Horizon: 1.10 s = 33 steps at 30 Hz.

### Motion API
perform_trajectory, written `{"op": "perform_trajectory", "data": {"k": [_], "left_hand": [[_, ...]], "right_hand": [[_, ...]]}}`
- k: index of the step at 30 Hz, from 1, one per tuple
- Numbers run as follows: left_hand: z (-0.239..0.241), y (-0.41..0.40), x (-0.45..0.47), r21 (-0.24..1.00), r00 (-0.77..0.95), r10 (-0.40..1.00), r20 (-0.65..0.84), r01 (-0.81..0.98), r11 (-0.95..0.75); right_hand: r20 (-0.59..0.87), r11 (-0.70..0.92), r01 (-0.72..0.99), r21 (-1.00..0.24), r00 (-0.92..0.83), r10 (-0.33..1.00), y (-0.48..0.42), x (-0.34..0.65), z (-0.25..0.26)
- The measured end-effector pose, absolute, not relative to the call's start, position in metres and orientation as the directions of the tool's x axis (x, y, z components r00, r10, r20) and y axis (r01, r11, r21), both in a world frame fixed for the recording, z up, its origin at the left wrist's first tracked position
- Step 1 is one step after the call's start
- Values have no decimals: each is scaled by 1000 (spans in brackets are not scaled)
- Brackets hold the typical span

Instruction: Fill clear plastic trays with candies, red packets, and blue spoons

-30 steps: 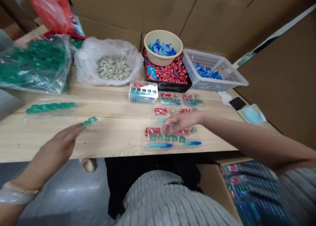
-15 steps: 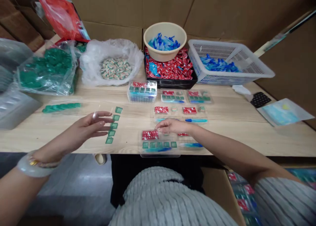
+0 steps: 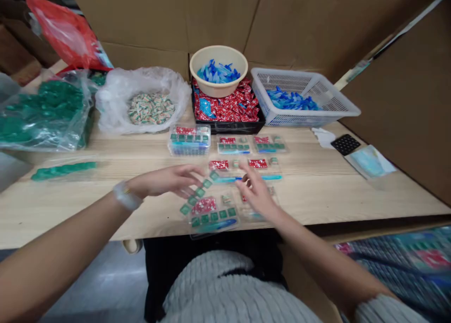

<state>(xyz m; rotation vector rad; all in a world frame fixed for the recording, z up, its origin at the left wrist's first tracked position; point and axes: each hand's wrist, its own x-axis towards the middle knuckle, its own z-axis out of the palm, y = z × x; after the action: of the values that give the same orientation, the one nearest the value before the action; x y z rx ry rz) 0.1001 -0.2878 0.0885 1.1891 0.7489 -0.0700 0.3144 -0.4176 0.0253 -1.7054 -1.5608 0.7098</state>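
Observation:
A strip of green squares point(image 3: 200, 192) slants from the fingers of my left hand point(image 3: 169, 181), which is closed on it. Under its lower end lies a clear plastic tray point(image 3: 218, 202) with a red packet point(image 3: 204, 205), a row of green squares, a small wrapped piece and a blue stick-like item. My right hand point(image 3: 257, 191), slightly blurred, hovers over the neighbouring trays; its thumb and fingers are apart, with nothing visible between them. It partly covers a tray holding another red packet. Behind are trays with red packets point(image 3: 258, 163), small wrapped pieces and blue sticks point(image 3: 271, 177).
Filled trays point(image 3: 189, 146) stand stacked behind. At the back are a bag of wrapped pieces point(image 3: 151, 109), a cream bowl point(image 3: 218, 89) over a black box of red packets point(image 3: 229, 125), and a white basket point(image 3: 310, 118). Green strips point(image 3: 63, 170) lie left.
My left hand has carried the strip of green squares rightward over the nearest tray. My right hand has lifted from that tray and moved right, its fingers spreading. The view has shifted.

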Motion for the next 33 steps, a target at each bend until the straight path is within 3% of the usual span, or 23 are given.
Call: {"op": "perform_trajectory", "data": {"k": [2,3,5,7,9,11,14,18,20,24,26,27,30,33], "left_hand": [[82,-274,141,824,811,230,-537,446,349],[76,-268,158,841,808,267,-525,444,309],[61,-260,180,869,739,465,-488,461,181],[41,-260,185,850,598,706,-380,526,12],[21,-266,179,787,485,837,-252,607,-115],[2,-275,170,724,449,872,-196,666,-180],[-17,-283,163,689,462,869,-175,688,-227],[-24,-291,172,651,479,871,-106,696,-303],[-23,-299,173,628,471,880,-66,705,-330],[-24,-291,118,624,504,860,82,646,-439],[-19,-272,49,551,452,883,128,708,-442],[-15,-263,8,491,348,924,156,785,-378],[-6,-237,-108,263,0,963,271,962,-74],[-19,-228,-166,125,-77,965,252,991,47]], "right_hand": [[-97,-180,329,-927,253,963,-398,339,26],[-186,-246,195,-949,283,941,-390,350,23],[-320,-344,-1,-939,369,872,-380,365,13],[-383,-402,-67,-913,471,794,-377,372,0],[-369,-463,45,-885,538,758,-378,372,-10],[-292,-517,321,-793,545,786,-379,369,-13],[-224,-518,698,-494,474,852,-381,365,-5],[-295,-489,856,-167,429,854,-380,355,13],[-224,-394,916,-80,369,902,-380,346,17],[39,26,999,-47,-24,999,-382,334,5],[121,75,996,-45,-69,990,-380,331,-6],[166,72,996,-61,-61,984,-379,328,-8],[250,163,968,-192,-112,962,-378,298,3],[186,351,830,-432,-299,936,-357,223,20]]}}
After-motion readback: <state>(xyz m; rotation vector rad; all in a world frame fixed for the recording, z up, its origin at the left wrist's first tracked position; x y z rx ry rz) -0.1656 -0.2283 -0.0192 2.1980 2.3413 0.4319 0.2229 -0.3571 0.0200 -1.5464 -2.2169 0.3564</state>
